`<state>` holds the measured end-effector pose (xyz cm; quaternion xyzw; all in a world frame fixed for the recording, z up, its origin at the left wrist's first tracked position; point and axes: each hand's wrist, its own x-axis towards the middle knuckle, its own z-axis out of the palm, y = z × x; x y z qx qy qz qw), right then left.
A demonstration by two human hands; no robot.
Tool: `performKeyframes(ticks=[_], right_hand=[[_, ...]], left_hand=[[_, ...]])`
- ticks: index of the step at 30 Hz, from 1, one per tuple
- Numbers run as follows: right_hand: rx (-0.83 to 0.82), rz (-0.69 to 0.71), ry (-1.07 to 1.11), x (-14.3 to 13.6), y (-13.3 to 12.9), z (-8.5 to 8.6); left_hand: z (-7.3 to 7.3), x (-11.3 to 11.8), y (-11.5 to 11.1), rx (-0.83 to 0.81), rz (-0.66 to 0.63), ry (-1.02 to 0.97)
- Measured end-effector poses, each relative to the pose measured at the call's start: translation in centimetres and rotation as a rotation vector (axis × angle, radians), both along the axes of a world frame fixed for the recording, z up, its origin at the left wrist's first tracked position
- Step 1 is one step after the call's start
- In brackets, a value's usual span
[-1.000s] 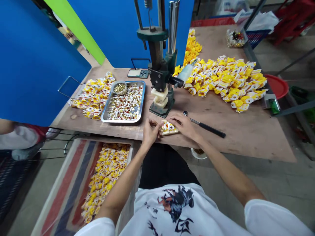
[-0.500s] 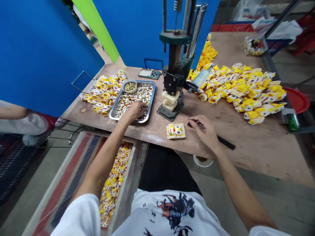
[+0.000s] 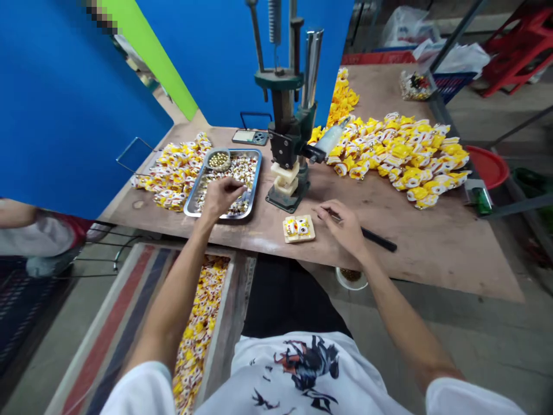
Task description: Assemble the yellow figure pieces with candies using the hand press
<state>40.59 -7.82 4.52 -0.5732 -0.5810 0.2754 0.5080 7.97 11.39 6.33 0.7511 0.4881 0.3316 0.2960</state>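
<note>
Over the metal tray [image 3: 256,178] of small red, white and gold pieces, my left hand [image 3: 221,197] is closed in a pinch. What it holds, if anything, is too small to make out. My right hand [image 3: 343,227] rests at the front of the table with thumb and fingers pressed together; their contents are unclear. A black bar-shaped tool [image 3: 380,239] sticks out from under that hand. Just left of the right fingertips lies a cream block [image 3: 311,231] bearing yellow-and-white figure parts [image 3: 298,226]. Behind it stands a green hand press [image 3: 283,138] with cream jaws [image 3: 285,177].
A bowl of gold beads [image 3: 218,158] sits in the tray's back corner. Yellow-white figures are heaped at left [image 3: 173,173] and right [image 3: 401,153]. A phone [image 3: 250,136] lies behind the tray. An open box of pieces [image 3: 201,323] stands below the table, left of my legs.
My left hand has lifted from among the tray's pieces and its fingers now pinch above them. The right hand has shifted slightly towards the cream block. The whole view has moved a little.
</note>
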Motion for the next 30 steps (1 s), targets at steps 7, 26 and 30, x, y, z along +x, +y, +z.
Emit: performKeyframes(ticks=[7, 26, 30], right_hand=[[-0.106, 0.181, 0.352, -5.9, 3.3, 1.5], [-0.162, 0.446, -0.247, -1.3, 6.9, -1.0], [-0.178, 0.478, -0.253, -1.4, 7.5, -1.3]], left_hand=[[-2.3, 7.5, -12.5, 0.216, -0.039, -0.478], [-3.0, 7.7, -9.6, -0.938, -0.129, -0.603], [-2.1, 7.8, -8.5, -1.112, -0.109, -0.592]])
